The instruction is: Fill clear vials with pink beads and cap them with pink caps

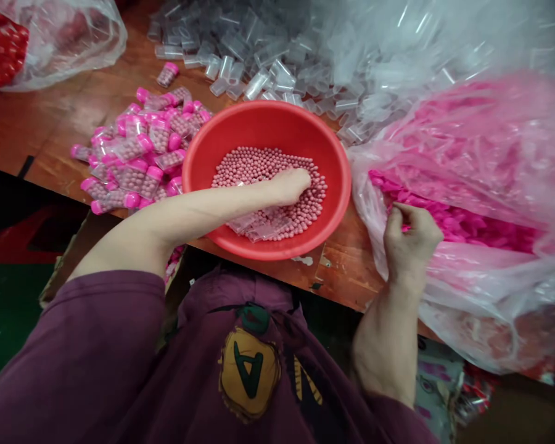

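My left hand reaches into a red plastic bowl, its fingers curled down among small pink beads. Whatever it grips is hidden beneath the hand. Several clear plastic tubes lie on the beads at the bowl's near side. To the right, my right hand is closed, thumb and forefinger pinched together, at the mouth of a clear plastic bag of bright pink caps. A bit of pink shows between its fingers, but I cannot tell whether it is held or lies behind.
Left of the bowl is a pile of bead-filled tubes with pink caps. One filled tube lies apart. Many clear tubes are heaped at the back. A bag with red pieces sits far left on the wooden table.
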### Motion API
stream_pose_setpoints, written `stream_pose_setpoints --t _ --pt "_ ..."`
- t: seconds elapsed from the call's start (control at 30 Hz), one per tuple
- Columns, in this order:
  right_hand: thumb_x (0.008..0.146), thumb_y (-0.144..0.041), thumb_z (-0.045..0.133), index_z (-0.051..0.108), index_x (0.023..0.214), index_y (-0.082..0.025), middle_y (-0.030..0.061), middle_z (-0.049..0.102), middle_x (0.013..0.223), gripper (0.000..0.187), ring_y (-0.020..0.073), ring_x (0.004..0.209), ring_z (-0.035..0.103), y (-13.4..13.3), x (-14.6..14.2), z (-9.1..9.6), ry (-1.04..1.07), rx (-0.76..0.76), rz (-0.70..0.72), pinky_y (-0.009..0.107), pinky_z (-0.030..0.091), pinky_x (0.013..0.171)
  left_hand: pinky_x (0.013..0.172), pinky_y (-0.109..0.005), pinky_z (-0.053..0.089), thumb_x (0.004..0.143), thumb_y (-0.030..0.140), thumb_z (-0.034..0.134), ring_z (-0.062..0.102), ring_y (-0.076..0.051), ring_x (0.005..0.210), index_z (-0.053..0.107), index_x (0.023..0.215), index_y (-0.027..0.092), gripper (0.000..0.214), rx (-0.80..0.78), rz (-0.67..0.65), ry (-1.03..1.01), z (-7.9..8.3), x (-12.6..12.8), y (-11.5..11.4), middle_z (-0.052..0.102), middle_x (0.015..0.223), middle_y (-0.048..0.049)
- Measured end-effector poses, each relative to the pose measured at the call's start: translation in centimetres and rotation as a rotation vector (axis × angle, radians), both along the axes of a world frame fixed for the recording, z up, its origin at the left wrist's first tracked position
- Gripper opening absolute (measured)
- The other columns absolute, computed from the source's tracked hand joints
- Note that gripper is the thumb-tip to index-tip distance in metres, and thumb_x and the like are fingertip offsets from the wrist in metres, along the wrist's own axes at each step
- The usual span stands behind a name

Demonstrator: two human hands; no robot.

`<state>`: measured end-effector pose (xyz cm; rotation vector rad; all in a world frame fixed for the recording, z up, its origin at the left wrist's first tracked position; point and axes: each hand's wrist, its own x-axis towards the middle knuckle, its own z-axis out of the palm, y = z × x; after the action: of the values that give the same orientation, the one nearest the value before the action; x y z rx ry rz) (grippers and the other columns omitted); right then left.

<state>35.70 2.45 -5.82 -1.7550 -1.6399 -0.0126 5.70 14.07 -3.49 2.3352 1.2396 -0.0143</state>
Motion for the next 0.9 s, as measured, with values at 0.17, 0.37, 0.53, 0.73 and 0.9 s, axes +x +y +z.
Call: stream_pose_setpoints --t 0.17,0.37,0.53,0.73,0.9 --pt "0.1 -0.05 0.059 0.081 0.106 -0.028 0.0121 0.087 0.102 0.031 0.0337 0.091 0.083 -1.0 -1.0 -0.5 0.092 -0.046 -0.049 0.058 0.069 0.089 0.084 -0.032 0.052 0.073 0.0 0.075 0.067 -0.019 0.083 0.082 0.09 0.011 0.022 -0.388 0.102 -0.399 1.0 -0.5 -0.4 0.074 0.082 -0.0031" --pt "0.106 -0.05 0.066 0.083 0.113 -0.027 0.0045 0.086 0.097 0.029 0.0258 0.088 0.083 -0.3 -5.9 2.5 0.215 0.088 0.14 0.049 0.069 0.086 0.087 -0.029 0.055 0.082 0.005 0.078 0.069 -0.011 0.085 0.081 0.095 0.012 0.016 -0.911 0.339 -0.961 4.1 -4.9 -3.4 0.078 0.095 -0.0048" --pt "0.11 -0.033 0.062 0.082 0.123 -0.029 0.0056 0.085 0.114 0.024 0.0228 0.097 0.083 0.9 -11.4 6.1 0.252 0.122 0.477 0.046 0.069 0.094 0.079 -0.029 0.06 0.093 0.009 0.075 0.076 -0.015 0.086 0.079 0.104 0.013 0.012 -1.162 0.492 -1.202 5.1 -6.7 -7.0 0.078 0.095 -0.006" --pt "0.103 -0.021 0.063 0.079 0.133 -0.031 0.0085 0.077 0.128 0.035 0.0258 0.116 0.078 1.8 -14.7 7.0 0.25 -0.034 0.848 0.049 0.068 0.102 0.084 -0.027 0.06 0.097 -0.003 0.057 0.074 -0.013 0.084 0.079 0.102 0.011 0.026 -1.132 0.714 -1.355 6.0 -6.7 -9.9 0.08 0.094 -0.0078" --pt "0.103 -0.029 0.069 0.079 0.128 -0.03 0.0082 0.076 0.125 0.027 0.0243 0.106 0.076 1.4 -15.5 6.0 0.237 -0.103 0.802 0.048 0.068 0.096 0.079 -0.031 0.06 0.098 -0.003 0.048 0.071 -0.014 0.076 0.075 0.11 0.007 0.031 -1.166 0.842 -1.416 5.7 -6.6 -10.6 0.079 0.09 -0.01"
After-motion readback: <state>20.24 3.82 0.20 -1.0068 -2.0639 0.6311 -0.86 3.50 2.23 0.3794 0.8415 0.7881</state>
